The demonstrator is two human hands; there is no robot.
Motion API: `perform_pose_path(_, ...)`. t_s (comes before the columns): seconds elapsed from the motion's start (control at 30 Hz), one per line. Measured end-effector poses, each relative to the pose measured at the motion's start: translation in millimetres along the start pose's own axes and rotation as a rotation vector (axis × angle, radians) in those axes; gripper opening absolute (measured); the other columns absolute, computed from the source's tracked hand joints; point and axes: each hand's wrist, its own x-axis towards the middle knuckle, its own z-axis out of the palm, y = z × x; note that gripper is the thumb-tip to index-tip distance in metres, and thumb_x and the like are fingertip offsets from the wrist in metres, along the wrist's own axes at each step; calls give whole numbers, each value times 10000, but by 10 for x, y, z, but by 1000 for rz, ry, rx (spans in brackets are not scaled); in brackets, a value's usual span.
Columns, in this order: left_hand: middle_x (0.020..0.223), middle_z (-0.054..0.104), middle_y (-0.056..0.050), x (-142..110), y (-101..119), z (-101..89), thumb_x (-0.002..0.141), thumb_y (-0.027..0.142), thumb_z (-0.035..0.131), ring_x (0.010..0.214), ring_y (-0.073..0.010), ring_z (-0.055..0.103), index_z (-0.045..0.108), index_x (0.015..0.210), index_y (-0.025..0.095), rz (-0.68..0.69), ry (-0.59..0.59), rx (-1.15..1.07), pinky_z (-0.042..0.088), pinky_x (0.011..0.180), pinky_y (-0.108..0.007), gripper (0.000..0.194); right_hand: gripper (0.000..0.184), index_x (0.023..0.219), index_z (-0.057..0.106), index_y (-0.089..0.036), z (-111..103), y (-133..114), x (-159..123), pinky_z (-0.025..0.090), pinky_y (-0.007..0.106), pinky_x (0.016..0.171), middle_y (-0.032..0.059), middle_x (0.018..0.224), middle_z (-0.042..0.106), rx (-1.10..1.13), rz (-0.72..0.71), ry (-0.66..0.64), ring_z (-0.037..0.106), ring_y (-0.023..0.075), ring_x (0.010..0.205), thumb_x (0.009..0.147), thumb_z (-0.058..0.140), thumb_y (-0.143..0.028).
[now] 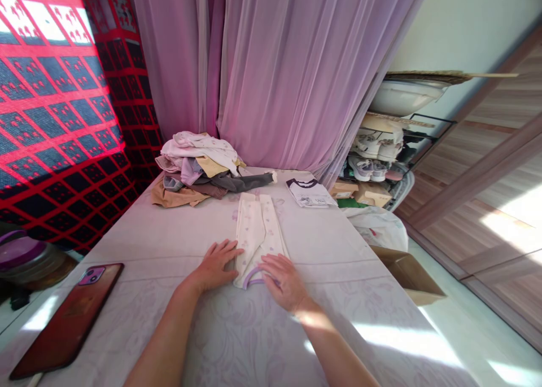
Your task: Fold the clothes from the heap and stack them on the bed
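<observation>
A small cream garment (258, 229) with a faint print and a lilac-trimmed neckline lies folded lengthwise on the pale floral tablecloth (237, 336). My left hand (218, 265) rests flat at its left edge, fingers spread, the tips touching the cloth. Over the lower right part, beside the lilac trim, my right hand (285, 280) lies with its fingers stretched out on the fabric. Neither hand grips anything. Part of the garment's near right corner is hidden beneath the right hand.
A heap of clothes (199, 170) sits at the far left of the table, a folded white shirt (310, 194) at the far right. A phone (70, 319) lies near left. Purple curtains (288, 77) hang behind; a shoe rack (376, 150) and cardboard box (409, 274) stand right.
</observation>
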Motion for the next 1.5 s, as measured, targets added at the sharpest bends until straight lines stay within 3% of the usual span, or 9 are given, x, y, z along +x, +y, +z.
perform_pose_path(0.1,1556,295,-48,-7,36,-24,701,246,525,1459,-247,174,465,1385,309,-6,-31,24,106,1163,-520,690,367,1125,676,-266,-103,251,-200,403,394,1052,52,1207,665,-8,112,99,569,191,1166,848,454,-175)
perform_pose_path(0.23,1575,234,-70,-66,59,-52,654,191,533,1464,-263,131,453,1398,312,-1,-90,69,98,1163,-525,758,527,1201,638,-235,-236,431,-438,377,408,1080,57,1326,588,-32,165,-1,488,215,1264,709,494,-112)
perform_pose_path(0.4,1591,171,-93,-210,125,-1,685,345,662,1459,-323,121,409,1428,324,-9,-44,157,147,1148,-553,785,496,1305,569,-241,-288,456,-473,370,429,1071,88,1379,536,-124,114,-102,458,235,1288,812,537,-209)
perform_pose_path(0.57,1440,498,-64,-259,248,130,844,320,586,1368,-269,386,569,1289,275,90,82,384,227,1147,-509,448,325,1222,616,-241,-243,543,-357,452,426,963,109,1314,584,-274,-92,-26,524,246,1213,920,498,-268)
perform_pose_path(0.73,1292,628,-58,-268,341,245,874,150,510,1198,-227,562,563,1273,250,162,161,492,296,1121,-484,415,279,1121,650,-211,-214,575,-277,459,407,963,94,1247,634,-279,-160,47,560,225,1164,946,433,-224)
perform_pose_path(0.97,1251,658,-34,-251,383,184,830,119,452,1184,-213,578,652,1043,253,95,272,248,298,1109,-504,322,346,1123,638,-191,-251,509,-111,461,361,968,90,1166,677,-78,-37,165,607,194,1092,951,340,-230)
perform_pose_path(1.13,1102,708,-44,-286,450,8,815,117,380,1183,-209,571,631,965,224,189,367,141,303,1106,-468,311,379,1069,631,-190,-322,420,-125,466,317,896,78,1031,714,20,44,178,644,186,974,961,277,-274)
perform_pose_path(1.27,757,665,-11,-509,670,-98,840,173,362,739,-151,636,600,895,222,218,366,71,476,755,-272,250,426,873,619,-202,-521,293,-325,456,270,676,45,717,678,58,115,173,640,176,698,968,240,-373)
perform_pose_path(1.5,563,452,56,-661,904,-199,842,293,359,523,-103,450,528,750,216,126,294,-269,336,511,-205,207,424,698,561,-222,-1021,96,-389,360,220,526,-30,542,535,310,159,79,512,123,521,944,308,-456)
